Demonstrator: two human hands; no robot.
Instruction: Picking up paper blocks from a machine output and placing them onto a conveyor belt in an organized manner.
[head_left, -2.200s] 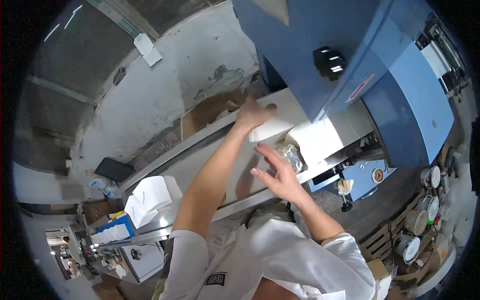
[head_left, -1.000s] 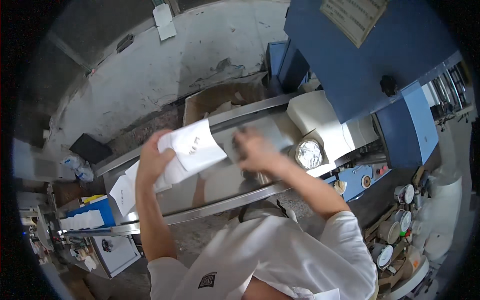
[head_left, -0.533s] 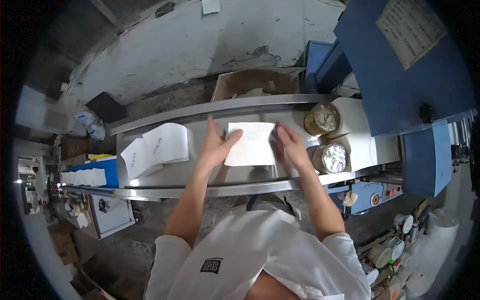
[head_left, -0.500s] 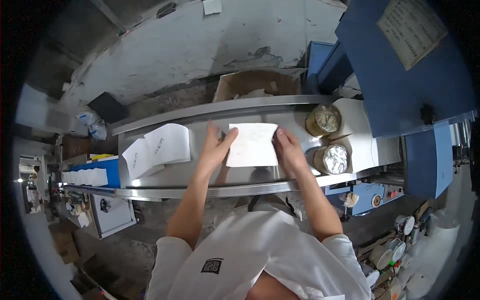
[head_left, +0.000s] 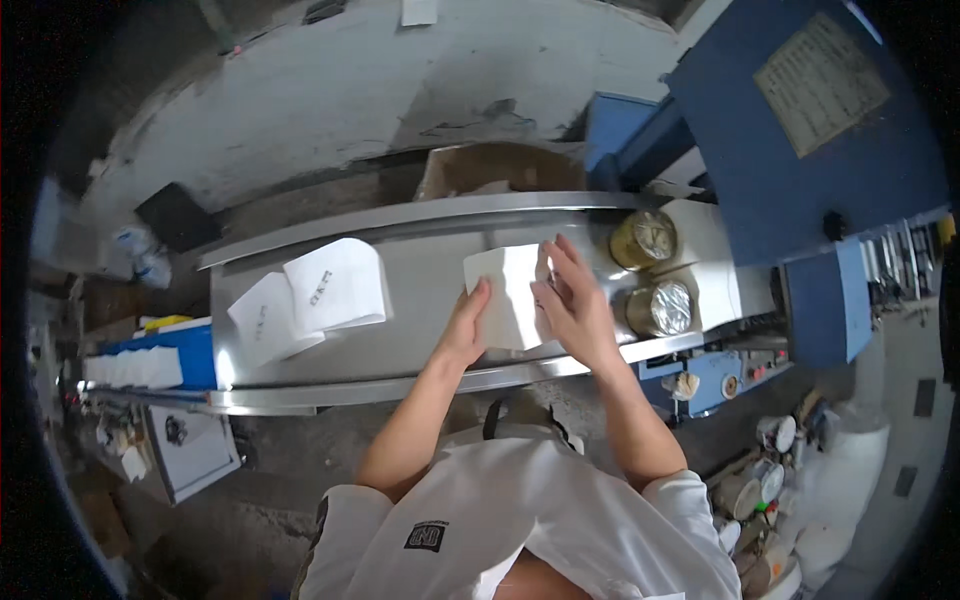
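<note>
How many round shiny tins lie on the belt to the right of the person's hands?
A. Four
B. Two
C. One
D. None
B. Two tins show there: a gold tin farther from the person and a silver tin nearer, both just right of the right hand, which rests with the left hand on a white paper bag.
</note>
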